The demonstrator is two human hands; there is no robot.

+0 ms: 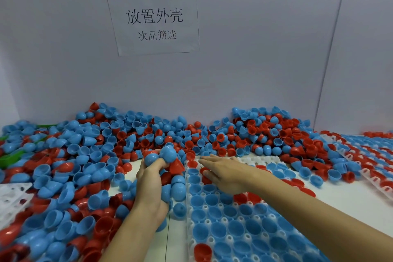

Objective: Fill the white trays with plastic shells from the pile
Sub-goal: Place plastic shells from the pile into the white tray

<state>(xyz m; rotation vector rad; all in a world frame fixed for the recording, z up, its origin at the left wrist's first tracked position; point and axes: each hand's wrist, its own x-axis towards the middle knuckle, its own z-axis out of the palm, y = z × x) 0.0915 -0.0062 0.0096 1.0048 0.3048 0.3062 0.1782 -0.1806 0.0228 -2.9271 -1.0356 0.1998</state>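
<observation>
A deep pile of blue and red plastic shells (89,155) covers the table's left side and back. A white tray (236,211) lies in front of me, most of its cups holding blue shells with a few red ones. My left hand (152,178) grips a handful of blue and red shells (168,155) just left of the tray's far left corner. Over the tray's far rows my right hand (225,173) lies flat with straight fingers, its fingertips near a red shell (204,170) seated in a cup.
Filled white trays (365,155) lie at the right. Part of another white tray (12,198) shows at the left edge. Green plastic (10,160) pokes out of the pile at far left. A grey wall with a paper sign (153,20) stands behind.
</observation>
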